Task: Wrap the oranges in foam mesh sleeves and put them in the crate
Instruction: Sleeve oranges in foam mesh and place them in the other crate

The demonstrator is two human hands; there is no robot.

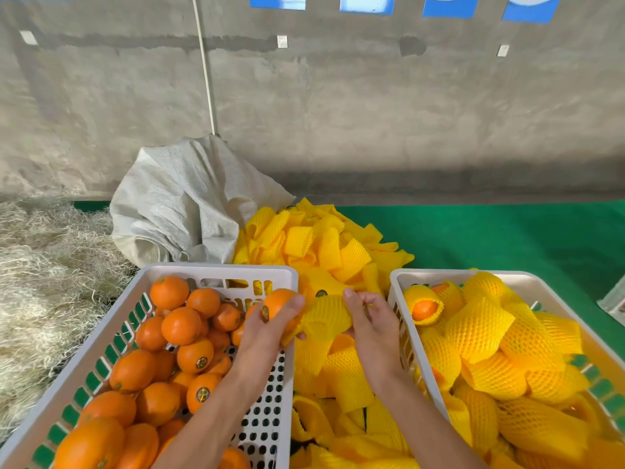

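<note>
Bare round oranges [176,336] fill the white plastic crate [216,270] left of my fingers. My left hand [270,328] cups one orange [279,304], my right hand [368,319] pinches a yellow foam mesh sleeve [326,314] beside it, ready to slide on. Right, wrapped fruit crowds the second white crate [395,286], bottom hidden.

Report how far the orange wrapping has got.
Done: the right crate already holds many sleeved oranges. In hand: the left hand grips a bare orange while the right hand holds a foam sleeve against it; it is not yet covered. Left: the left crate still holds plenty of unwrapped oranges, and a pile of spare sleeves lies behind.
</note>
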